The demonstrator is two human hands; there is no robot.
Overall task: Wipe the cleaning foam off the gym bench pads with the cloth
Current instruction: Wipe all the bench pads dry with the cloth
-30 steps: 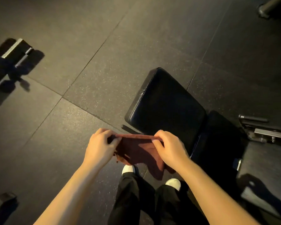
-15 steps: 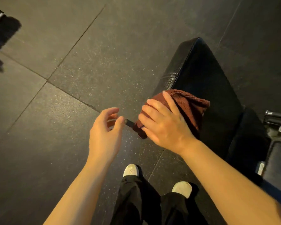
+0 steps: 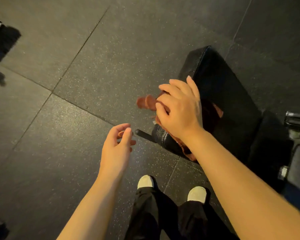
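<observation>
Rust-brown terry cloth (image 3: 146,102) lies on the near end of the black padded vinyl bench pad (image 3: 220,84), one crumpled end sticking out left past the pad edge, another bit hanging off the near corner under the wrist. Most of the cloth is hidden by the right hand (image 3: 179,108), which rests on top w/ fingers spread & only lightly bent, pressing it to the pad; thumb side seems to catch a fold, hard to tell. No foam discernible on the dark pad, lighting too dim. Left hand (image 3: 118,144) hovers apart over the speckled black rubber floor (image 3: 62,118), fingers loosely curled, holding nothing. Short black bar (image 3: 144,134) pokes out from under the pad. White shoe toes (image 3: 145,181) & black trousers below. Metal frame parts at right cut off by the edge.
</observation>
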